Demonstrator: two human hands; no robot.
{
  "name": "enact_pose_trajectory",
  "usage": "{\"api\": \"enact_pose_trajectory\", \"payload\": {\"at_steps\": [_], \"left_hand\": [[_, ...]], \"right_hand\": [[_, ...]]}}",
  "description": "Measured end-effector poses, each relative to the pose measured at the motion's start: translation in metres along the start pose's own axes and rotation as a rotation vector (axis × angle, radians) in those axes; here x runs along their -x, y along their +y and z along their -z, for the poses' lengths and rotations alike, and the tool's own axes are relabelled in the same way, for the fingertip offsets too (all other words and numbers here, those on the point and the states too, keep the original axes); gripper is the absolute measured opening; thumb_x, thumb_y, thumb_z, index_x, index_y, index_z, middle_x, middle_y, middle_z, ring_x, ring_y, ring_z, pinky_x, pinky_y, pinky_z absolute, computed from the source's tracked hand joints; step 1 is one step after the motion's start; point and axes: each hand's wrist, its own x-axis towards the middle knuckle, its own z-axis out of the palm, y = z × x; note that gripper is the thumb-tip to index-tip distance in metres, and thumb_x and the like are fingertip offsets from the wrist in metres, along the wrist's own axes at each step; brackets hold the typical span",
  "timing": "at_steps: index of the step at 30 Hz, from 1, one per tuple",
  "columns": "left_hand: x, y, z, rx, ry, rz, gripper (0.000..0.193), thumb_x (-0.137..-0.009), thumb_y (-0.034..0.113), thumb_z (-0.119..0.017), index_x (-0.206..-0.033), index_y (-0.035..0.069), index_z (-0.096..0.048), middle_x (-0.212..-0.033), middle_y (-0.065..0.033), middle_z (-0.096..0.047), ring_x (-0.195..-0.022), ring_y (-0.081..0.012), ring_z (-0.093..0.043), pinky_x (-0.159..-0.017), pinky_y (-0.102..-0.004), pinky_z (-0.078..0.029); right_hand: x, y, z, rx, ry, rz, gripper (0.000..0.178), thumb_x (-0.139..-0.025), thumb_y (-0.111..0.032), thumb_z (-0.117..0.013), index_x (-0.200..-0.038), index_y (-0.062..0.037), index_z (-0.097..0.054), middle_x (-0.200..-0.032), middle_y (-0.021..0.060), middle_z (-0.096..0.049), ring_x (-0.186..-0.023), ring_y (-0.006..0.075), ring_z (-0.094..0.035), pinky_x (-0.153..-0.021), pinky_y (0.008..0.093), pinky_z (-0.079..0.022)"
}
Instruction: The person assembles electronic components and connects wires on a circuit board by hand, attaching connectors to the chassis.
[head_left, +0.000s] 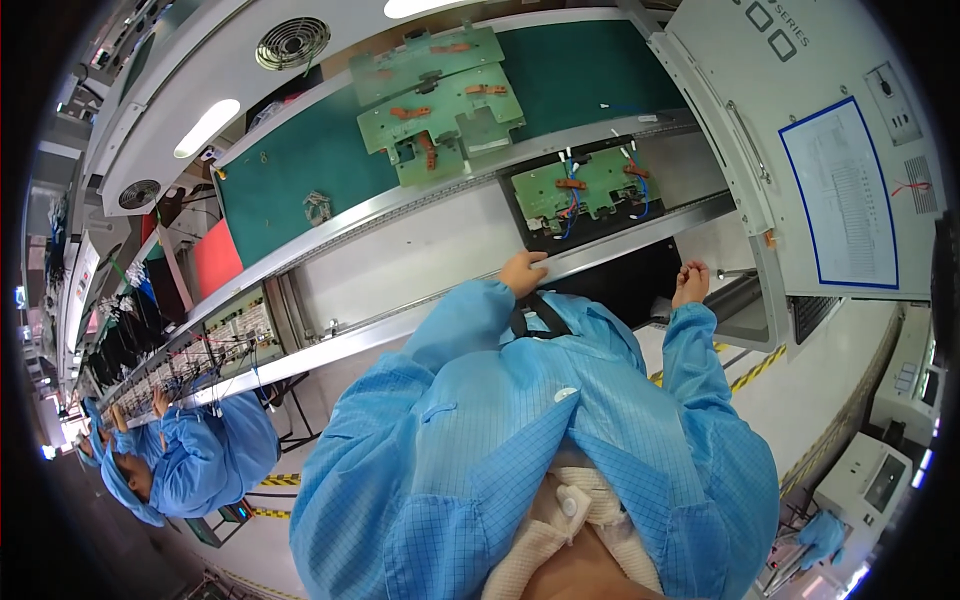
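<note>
Left grip [522,273] rests at the metal rail [640,238] near the green board [603,177], right grip [691,283] hangs apart; I cannot tell either's closure.

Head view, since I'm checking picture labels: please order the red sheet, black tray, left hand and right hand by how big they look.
1. Black tray
2. Red sheet
3. Left hand and right hand: too alike to rank surely.
</note>
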Motion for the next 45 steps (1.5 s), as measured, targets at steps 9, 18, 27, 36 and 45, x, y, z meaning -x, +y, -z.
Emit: {"api": "enact_pose_trajectory", "payload": {"at_steps": [9, 18, 27, 36, 45], "left_hand": [[-0.067, 0.042, -0.071, -0.155, -0.055, -0.192, 0.040, -0.073, 0.026, -0.065, -0.111, 0.015, -0.062, -0.111, -0.0209, -0.056, -0.105, -0.0363, -0.054, -0.093, -0.0450, -0.042], [-0.140, 0.039, -0.078, -0.435, 0.005, -0.474, 0.038, -0.072, 0.027, -0.060, -0.109, 0.018, -0.065, -0.116, -0.0229, -0.053, -0.113, -0.0388, -0.046, -0.097, -0.0456, -0.038], [0.073, -0.122, 0.118, -0.103, 0.823, -0.231, 0.024, -0.078, 0.004, -0.057, -0.101, 0.010, -0.062, -0.122, -0.0140, -0.053, -0.121, -0.0326, -0.042, -0.103, -0.0423, -0.034], [0.222, -0.211, 0.172, -0.570, 0.742, 0.145, 0.050, -0.077, 0.020, -0.059, -0.125, 0.014, -0.049, -0.136, -0.0096, -0.043, -0.125, -0.0313, -0.039, -0.105, -0.0512, -0.025], [0.273, -0.225, 0.202, -0.668, 0.549, 0.018, 0.042, -0.078, 0.015, -0.046, -0.119, 0.009, -0.054, -0.126, -0.0100, -0.052, -0.112, -0.0275, -0.050, -0.101, -0.0459, -0.029]], "right_hand": [[0.019, -0.005, -0.016, 0.108, -0.101, 0.044, 0.011, -0.088, -0.007, -0.053, -0.099, -0.0057, -0.052, -0.095, 0.0060, -0.059, -0.087, 0.0179, -0.061, -0.071, 0.0201, -0.049], [0.015, 0.004, -0.066, 0.240, -0.391, -0.093, 0.014, -0.089, -0.003, -0.045, -0.103, -0.0066, -0.046, -0.113, 0.0095, -0.057, -0.102, 0.0211, -0.058, -0.077, 0.0219, -0.049], [0.068, 0.051, -0.180, 0.540, -0.785, -0.089, 0.021, -0.083, 0.003, -0.046, -0.103, -0.0006, -0.053, -0.108, 0.0118, -0.057, -0.096, 0.0219, -0.060, -0.080, 0.0251, -0.050], [0.140, 0.091, -0.200, 1.037, -1.290, 0.625, 0.044, -0.059, 0.007, -0.041, -0.098, -0.0031, -0.059, -0.103, 0.0137, -0.060, -0.102, 0.0294, -0.056, -0.098, 0.0453, -0.036], [0.220, 0.090, -0.196, 1.474, -1.388, 0.765, 0.036, -0.080, -0.013, -0.049, -0.115, -0.0167, -0.056, -0.127, 0.0010, -0.051, -0.124, 0.0234, -0.041, -0.109, 0.0560, -0.012]]}}
